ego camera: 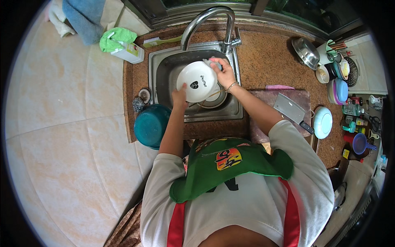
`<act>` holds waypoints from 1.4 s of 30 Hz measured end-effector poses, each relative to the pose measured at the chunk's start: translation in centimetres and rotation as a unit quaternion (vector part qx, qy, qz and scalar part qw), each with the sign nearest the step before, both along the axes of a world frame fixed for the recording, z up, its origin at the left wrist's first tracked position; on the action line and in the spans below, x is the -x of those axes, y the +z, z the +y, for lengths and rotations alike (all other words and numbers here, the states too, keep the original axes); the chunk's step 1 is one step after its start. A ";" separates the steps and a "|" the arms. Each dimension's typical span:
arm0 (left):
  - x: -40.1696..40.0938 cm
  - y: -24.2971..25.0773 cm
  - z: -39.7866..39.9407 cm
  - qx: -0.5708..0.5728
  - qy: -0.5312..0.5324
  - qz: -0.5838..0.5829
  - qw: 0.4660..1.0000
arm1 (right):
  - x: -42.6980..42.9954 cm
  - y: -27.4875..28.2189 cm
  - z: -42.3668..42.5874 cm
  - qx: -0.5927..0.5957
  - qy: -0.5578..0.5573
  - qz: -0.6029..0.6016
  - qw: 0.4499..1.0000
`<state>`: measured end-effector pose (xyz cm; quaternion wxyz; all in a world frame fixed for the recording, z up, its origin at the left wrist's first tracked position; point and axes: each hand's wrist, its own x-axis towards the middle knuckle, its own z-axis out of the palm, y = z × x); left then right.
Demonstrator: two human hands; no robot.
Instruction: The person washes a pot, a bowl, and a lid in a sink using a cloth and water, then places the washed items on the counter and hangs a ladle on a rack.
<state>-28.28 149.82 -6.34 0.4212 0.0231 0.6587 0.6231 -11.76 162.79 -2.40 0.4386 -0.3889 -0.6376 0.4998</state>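
Observation:
My left hand [180, 96] grips the lower left edge of a white plate [192, 74], its thumb lying on the face. The plate is tilted above the steel sink [168, 63] and bears a dark leaf print and writing. At the plate's upper right rim, my right hand [224, 73] holds a grey cloth or scrubbing pad [213, 62] against it. Beneath the plate, more dishes [217, 100] and what look like chopsticks [213, 98] sit in the sink, partly hidden. The chrome faucet [205, 15] arches over the basin, with no water visibly running.
A teal plastic basin [151, 126] stands left of the sink, near a steel-wool scrubber [138, 104]. To the right, a cleaver [290, 108] lies on a cutting board [259, 114]. A steel bowl [305, 53], stacked containers [338, 89] and bottles [353, 108] line the counter's far right.

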 end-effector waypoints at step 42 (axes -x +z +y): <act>2.1 -2.7 0.1 0.074 0.013 0.380 0.922 | -3.5 1.5 16.3 -0.146 -0.185 -0.413 0.880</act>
